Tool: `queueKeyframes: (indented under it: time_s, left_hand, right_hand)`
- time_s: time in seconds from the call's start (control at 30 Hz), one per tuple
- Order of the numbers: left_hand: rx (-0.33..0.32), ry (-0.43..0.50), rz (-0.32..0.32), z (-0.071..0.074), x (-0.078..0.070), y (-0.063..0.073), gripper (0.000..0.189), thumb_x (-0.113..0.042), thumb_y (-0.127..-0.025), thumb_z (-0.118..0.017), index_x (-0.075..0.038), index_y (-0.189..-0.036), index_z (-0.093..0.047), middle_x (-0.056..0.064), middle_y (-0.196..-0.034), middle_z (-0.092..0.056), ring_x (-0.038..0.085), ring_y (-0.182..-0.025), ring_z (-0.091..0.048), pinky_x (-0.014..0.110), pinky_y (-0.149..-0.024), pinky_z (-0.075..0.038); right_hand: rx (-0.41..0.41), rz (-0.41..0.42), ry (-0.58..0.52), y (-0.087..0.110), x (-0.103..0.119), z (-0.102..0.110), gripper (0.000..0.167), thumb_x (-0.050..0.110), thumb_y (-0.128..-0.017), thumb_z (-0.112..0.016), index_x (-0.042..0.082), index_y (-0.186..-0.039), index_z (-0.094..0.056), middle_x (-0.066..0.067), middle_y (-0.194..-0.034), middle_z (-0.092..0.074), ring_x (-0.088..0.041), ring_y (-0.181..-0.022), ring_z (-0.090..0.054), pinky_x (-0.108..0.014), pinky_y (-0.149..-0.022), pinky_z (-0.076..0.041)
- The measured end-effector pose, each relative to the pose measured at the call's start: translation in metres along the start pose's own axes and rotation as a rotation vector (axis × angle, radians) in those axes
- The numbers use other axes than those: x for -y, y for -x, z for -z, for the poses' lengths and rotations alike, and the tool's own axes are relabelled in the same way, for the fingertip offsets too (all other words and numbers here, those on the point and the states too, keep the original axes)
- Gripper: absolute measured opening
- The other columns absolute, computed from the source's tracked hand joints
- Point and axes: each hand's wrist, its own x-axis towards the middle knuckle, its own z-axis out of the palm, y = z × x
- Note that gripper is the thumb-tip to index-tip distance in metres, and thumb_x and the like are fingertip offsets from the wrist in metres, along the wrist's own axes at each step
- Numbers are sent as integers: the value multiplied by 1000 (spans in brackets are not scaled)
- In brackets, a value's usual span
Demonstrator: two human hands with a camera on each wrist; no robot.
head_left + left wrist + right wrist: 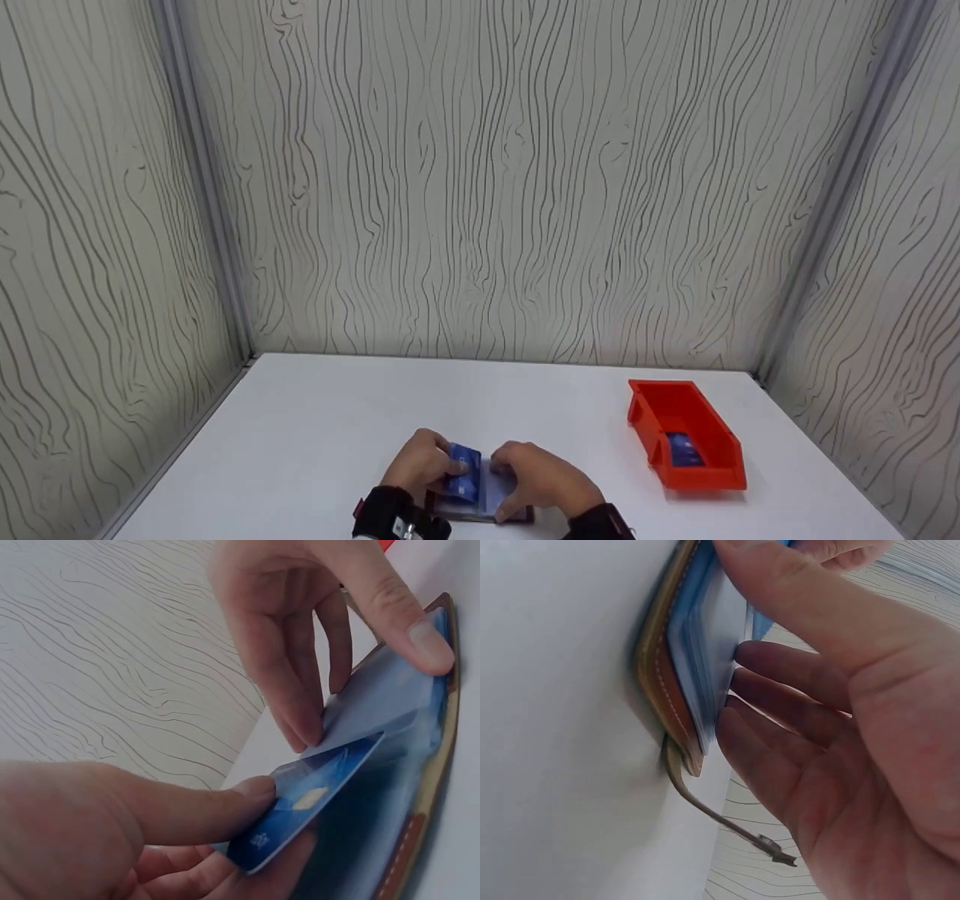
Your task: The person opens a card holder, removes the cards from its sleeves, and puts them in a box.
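Observation:
In the head view, an open card holder (466, 513) with brown stitched covers and clear plastic sleeves (379, 694) lies on the white table. My left hand (421, 463) pinches a blue bank card (322, 784) with a gold chip, thumb on its face. The card lies slanted over the left-hand sleeves; whether its far edge is inside one, I cannot tell. My right hand (546, 477) spans the right-hand sleeves, thumb at the near edge and fingertips at the far edge, holding them. A thin brown strap with a snap (724, 821) sticks out from the cover.
A red bin (709, 478) stands on the right of the white table (322, 420), with blue cards (684, 448) lying inside it. Wood-grain-patterned panels (480, 187) enclose the table at the back and both sides.

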Motion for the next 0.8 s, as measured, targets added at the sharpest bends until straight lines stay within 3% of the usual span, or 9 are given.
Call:
queueKeyframes:
  time_s: [0.13, 0.27, 0.6, 0.8]
  left_hand:
    - [-60, 18, -59, 10, 2, -2, 41, -7, -91, -83, 12, -122, -64, 23, -107, -76, 25, -90, -79, 37, -77, -68]
    - [-103, 98, -88, 13, 1, -4, 41, -6, -93, -80, 14, -124, -62, 26, -108, -76, 25, -90, -79, 38, -76, -68]
    - [-166, 173, -150, 3, -6, -5, 45, -5, -97, -70, 18, -134, -59, 30, -116, -75, 26, -96, -77, 43, -82, -67]
    - [-171, 251, -189, 1, -10, -5, 43, -4, -100, -65, 17, -138, -58, 28, -117, -76, 24, -95, -77, 41, -80, -66]
  right_hand:
    - [9, -19, -12, -1, 0, 1, 63, 28, -74, -102, 8, -127, -75, 0, -121, -76, -8, -102, -65, -38, -100, -60]
    - [18, -32, -25, -2, 0, 2, 62, 27, -75, -101, 9, -128, -75, 0, -121, -76, -9, -102, -65, -40, -102, -60]
    - [23, -18, -24, -2, -2, 2, 61, 27, -76, -100, 8, -129, -75, -1, -123, -76, -8, -101, -64, -37, -99, -60]
    - [38, -2, 26, -2, 3, 3, 58, 26, -78, -99, 5, -127, -78, -6, -135, -74, -16, -117, -70, -40, -106, -60]
